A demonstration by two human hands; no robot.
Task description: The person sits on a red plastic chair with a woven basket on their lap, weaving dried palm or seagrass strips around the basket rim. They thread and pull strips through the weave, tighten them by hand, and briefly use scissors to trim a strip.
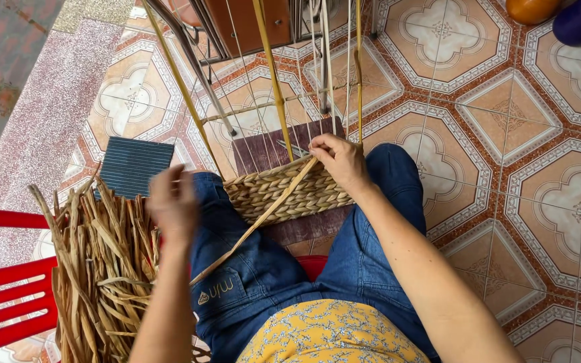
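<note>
The woven panel (289, 193) and dried reed strips (102, 269) look rough, matt fibre; floor tiles (539, 134) glossy ceramic; jeans (270, 269) denim.

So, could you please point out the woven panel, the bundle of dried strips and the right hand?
woven panel (284, 195): head view, middle of the braided rows.
bundle of dried strips (102, 269): head view, centre of the pile.
right hand (339, 160): head view, back of the hand.
</note>
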